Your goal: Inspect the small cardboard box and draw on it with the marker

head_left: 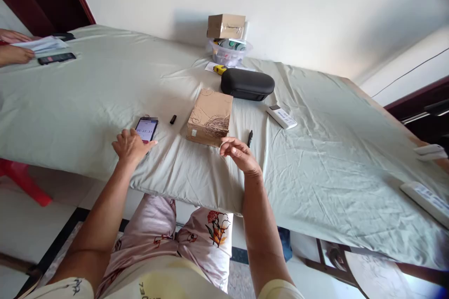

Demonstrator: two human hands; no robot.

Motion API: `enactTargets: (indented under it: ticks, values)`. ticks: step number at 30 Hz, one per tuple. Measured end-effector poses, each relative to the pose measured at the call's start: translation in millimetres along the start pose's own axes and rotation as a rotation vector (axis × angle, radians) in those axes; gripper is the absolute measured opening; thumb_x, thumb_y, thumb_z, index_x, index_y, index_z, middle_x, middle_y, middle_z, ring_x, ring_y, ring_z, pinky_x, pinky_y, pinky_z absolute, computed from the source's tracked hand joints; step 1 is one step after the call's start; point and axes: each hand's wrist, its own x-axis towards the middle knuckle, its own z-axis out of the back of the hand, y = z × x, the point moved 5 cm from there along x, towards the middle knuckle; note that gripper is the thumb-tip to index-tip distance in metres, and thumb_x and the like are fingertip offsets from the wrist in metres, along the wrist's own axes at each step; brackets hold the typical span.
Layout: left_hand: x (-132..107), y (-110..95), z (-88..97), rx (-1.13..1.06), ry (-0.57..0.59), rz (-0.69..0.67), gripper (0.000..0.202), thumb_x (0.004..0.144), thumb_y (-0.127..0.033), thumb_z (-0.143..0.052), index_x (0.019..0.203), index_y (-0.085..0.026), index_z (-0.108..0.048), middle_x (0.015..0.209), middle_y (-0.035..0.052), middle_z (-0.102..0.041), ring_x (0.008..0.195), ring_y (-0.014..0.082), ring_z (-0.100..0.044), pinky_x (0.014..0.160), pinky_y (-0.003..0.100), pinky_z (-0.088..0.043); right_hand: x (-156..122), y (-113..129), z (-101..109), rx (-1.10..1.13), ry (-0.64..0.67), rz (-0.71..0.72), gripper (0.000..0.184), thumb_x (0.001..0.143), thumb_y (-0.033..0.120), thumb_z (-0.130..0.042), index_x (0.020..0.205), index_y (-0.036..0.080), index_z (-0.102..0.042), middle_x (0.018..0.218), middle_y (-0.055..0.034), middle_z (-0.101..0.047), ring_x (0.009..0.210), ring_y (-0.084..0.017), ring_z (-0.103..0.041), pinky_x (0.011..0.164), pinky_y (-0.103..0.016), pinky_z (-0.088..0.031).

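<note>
My left hand (129, 145) lies over the lower left end of a phone (147, 127), thumb stretched out and fingers apart. The phone lies flat, with timer digits on its lit screen. My right hand (242, 154) hovers at the near right corner of a cardboard box (211, 110); its fingers are loosely curled and hold nothing. Dark scribbled lines cover part of the box's top and side. Just beyond my right hand lies a black pen (250, 138). A small black cap (173, 119) sits between the phone and the box.
Behind the box are a black hard case (247, 84), a yellow tape measure (220, 69), and a plastic basket (229, 56) topped by another box (226, 26). A white device (281, 117) lies right. At far left, another person's hands (17, 53) hold papers near a phone (56, 58).
</note>
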Motion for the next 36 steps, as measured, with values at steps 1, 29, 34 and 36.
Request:
enactTargets:
  ticks: [1,29,34,36]
  values:
    - [-2.9,-7.1,0.2,-0.044,-0.034,-0.057,0.086,0.080,-0.067,-0.074,0.142,-0.008,-0.062,0.145,0.0369,-0.062,0.135,0.0576,-0.057,0.108,0.076,-0.047,1.4,-0.6,3.9,-0.022,-0.078,0.018,0.062,0.084,0.073,-0.074,0.122,0.024,-0.069,0.089,-0.0037,-0.071,0.081,-0.019,-0.066,0.077,-0.034,-0.052]
    - [-56.9,-173.5,-68.7,-0.773,-0.257,-0.584,0.054,0.090,-0.067,-0.076,0.122,-0.023,-0.071,0.146,0.0193,-0.059,0.139,0.0348,-0.060,0.119,0.050,-0.049,-0.6,-3.2,-4.6,-0.856,-0.830,0.287,0.054,0.090,0.070,-0.071,0.122,0.027,-0.064,0.130,-0.0134,-0.058,0.127,-0.031,-0.060,0.111,-0.054,-0.056]
    - [-52.0,-170.9,-69.1,-0.825,-0.239,-0.570,0.050,0.092,-0.062,-0.077,0.123,-0.024,-0.071,0.147,0.0187,-0.060,0.142,0.0340,-0.059,0.120,0.050,-0.049,0.4,-2.7,-4.5,-0.823,-0.788,0.226,0.047,0.096,0.064,-0.065,0.125,0.028,-0.066,0.133,-0.0142,-0.059,0.127,-0.031,-0.060,0.097,-0.046,-0.060]
    - [-49.6,-169.2,-68.0,-0.842,-0.251,-0.566,0.047,0.092,-0.059,-0.078,0.123,-0.023,-0.070,0.147,0.0186,-0.060,0.143,0.0335,-0.058,0.120,0.049,-0.049,0.2,-1.5,-4.1,-0.787,-0.760,0.222,0.047,0.098,0.062,-0.062,0.130,0.028,-0.067,0.136,-0.0147,-0.061,0.126,-0.030,-0.061,0.091,-0.041,-0.061]
